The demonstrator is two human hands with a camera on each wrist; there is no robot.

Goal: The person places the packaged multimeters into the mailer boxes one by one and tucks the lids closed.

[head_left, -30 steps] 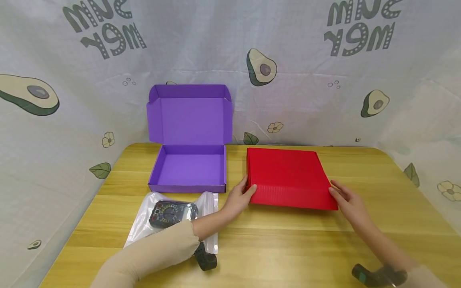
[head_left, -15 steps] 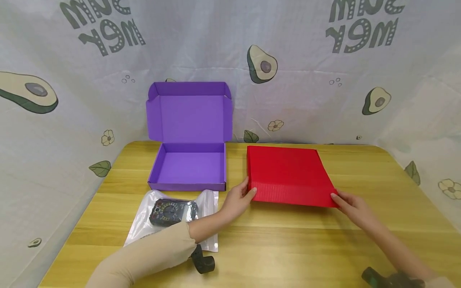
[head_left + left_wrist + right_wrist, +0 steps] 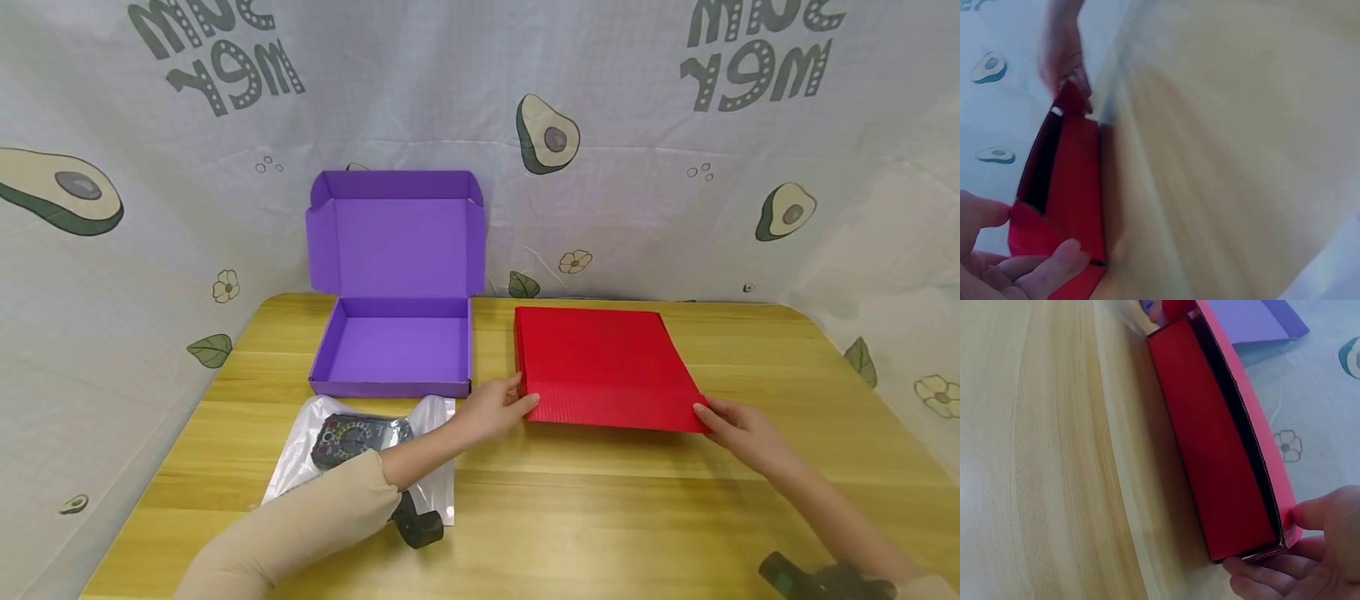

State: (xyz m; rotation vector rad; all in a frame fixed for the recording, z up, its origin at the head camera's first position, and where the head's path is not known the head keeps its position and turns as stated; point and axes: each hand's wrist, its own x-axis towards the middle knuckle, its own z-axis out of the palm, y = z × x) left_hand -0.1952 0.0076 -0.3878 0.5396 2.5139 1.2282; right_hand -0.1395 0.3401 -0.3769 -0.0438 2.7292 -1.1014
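Observation:
A red cardboard box [image 3: 603, 358] sits on the right half of the table, its lid lowered but standing slightly off the front wall [image 3: 1210, 444], so a dark gap shows between them. My left hand [image 3: 495, 408] is at the front left corner, where its fingers pinch a small red side flap [image 3: 1032, 231]. At the front right corner my right hand [image 3: 750, 429] grips the lid's edge, thumb on top and the other fingers underneath by the wall. The lid's front flap slopes forward over the front wall.
Left of it stands a purple cardboard box [image 3: 401, 346] with its lid raised. In front of that lies a clear plastic bag [image 3: 438, 500] with a black multimeter [image 3: 352, 442] in or on it, partly under my left forearm. A patterned cloth [image 3: 420, 83] hangs behind the table [image 3: 570, 533].
My right hand has shifted slightly right and now holds the lid's front corner rather than its side. The left hand stays at the left corner, and the box has barely moved.

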